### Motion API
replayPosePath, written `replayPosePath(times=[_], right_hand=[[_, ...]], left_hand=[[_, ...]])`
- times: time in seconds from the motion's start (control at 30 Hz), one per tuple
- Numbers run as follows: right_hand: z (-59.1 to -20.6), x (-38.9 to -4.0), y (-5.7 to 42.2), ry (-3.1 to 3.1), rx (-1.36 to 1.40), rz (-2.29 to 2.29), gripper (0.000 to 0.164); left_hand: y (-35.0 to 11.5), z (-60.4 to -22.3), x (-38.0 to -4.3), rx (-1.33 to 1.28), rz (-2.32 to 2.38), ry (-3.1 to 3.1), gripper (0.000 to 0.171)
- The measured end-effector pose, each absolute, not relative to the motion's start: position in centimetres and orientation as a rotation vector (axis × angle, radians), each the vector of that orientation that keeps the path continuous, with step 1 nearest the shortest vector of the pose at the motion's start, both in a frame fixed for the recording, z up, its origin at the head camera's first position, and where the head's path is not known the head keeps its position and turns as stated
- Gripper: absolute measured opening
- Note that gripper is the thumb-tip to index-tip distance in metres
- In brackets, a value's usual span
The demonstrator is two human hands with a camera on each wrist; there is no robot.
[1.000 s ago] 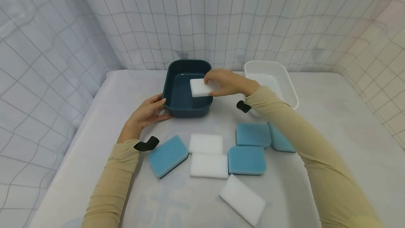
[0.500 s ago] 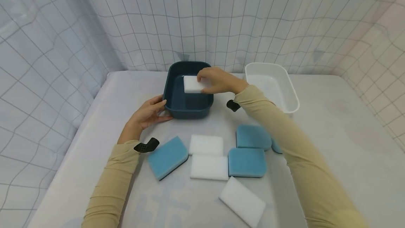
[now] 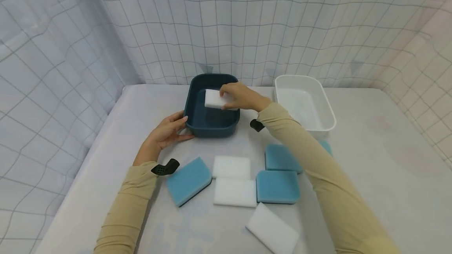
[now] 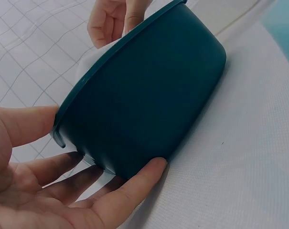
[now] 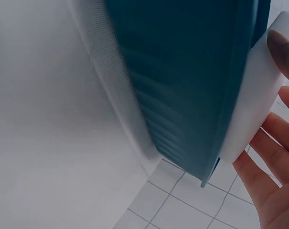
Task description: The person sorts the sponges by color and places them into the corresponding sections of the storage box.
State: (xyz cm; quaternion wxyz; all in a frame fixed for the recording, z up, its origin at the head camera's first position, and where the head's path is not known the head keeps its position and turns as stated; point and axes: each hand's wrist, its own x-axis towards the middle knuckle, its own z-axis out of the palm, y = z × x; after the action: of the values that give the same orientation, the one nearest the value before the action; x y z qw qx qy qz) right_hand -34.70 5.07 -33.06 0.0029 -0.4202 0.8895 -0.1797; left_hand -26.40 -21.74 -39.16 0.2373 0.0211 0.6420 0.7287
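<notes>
**Before a gridded curtain [image 3: 226, 30], a white sponge [image 3: 213, 98] is held at the mouth of a dark bin [image 3: 210, 132]**

The desk [image 3: 374, 160] is covered in white. Below the bins, three more white sponges [image 3: 235, 192] and four blue sponges [image 3: 278, 187] are laid out, one blue one partly hidden by the right sleeve [image 3: 325, 171]. A white bin [image 3: 305, 107] is set right of upper centre.

The placing of the held sponge in the dark bin is judged to be the step in hand. The next move would seem to call for it to be lowered flat and the pinch loosened, with the bin braced.

At upper centre, the sponge is pinched by the right hand [image 3: 243, 96], thumb and fingers parted by it. Whether the bin's floor is touched cannot be told. Left of centre, the dark bin is gripped at its side by the left hand [image 3: 168, 130], half open, thumb on the rim and fingers spread against the outer wall.
</notes>
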Motion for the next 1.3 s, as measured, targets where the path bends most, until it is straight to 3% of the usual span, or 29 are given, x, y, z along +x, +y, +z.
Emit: replayPosePath(times=[0.63, 1.3], right_hand=[[-33.5, -34.5, 6.3, 2.809, -1.186, -0.583, 0.044], [-33.3, -33.6, 7.1, 2.808, -1.268, -0.608, 0.047]], left_hand=[[-21.1, -38.9, -26.5, 0.107, 1.987, 1.785, 0.057], [-21.9, -39.1, -26.3, 0.076, 2.001, 1.767, 0.058]])
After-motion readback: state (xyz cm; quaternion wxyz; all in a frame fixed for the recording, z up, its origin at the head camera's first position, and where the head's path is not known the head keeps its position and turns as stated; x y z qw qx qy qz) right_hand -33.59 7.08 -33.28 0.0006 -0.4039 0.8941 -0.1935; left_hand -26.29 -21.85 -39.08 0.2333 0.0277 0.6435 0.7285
